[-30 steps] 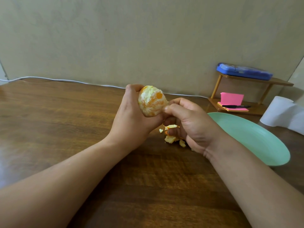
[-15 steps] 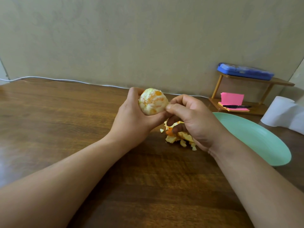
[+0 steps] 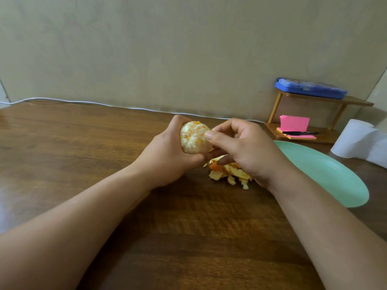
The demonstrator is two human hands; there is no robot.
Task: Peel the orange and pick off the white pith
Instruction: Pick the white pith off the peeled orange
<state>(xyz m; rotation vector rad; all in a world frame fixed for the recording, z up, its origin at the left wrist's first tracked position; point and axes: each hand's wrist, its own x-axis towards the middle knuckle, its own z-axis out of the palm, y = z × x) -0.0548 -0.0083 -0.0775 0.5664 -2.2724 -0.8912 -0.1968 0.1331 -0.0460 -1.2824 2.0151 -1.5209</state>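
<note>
Item: orange, rind removed; held clear of the bench in the left hand, whose fingers curl round its far side and underside.

Change against the previous second: the fruit has been turned in the palm; the face with bold orange patches has given way to one with a central dimple and pale streaks radiating from it; the right hand has lifted, so more of the peel heap now shows on the bench beneath it.

Right hand: thumb and forefinger pinch at the fruit's right edge; remaining fingers loosely curled; whether a thread of pith lies between the pinching tips is too small to tell.

Reading: peeling appears complete; the work is at the pith stage, with a fresh face brought round for picking; a fair amount of white remains.

Surface: matt; mostly whitish-yellow pith film, with orange flesh showing through in patches; segments intact; no juice visible.

Adjacent: green plate to the right of the heap; small wooden shelf beyond it.
</note>
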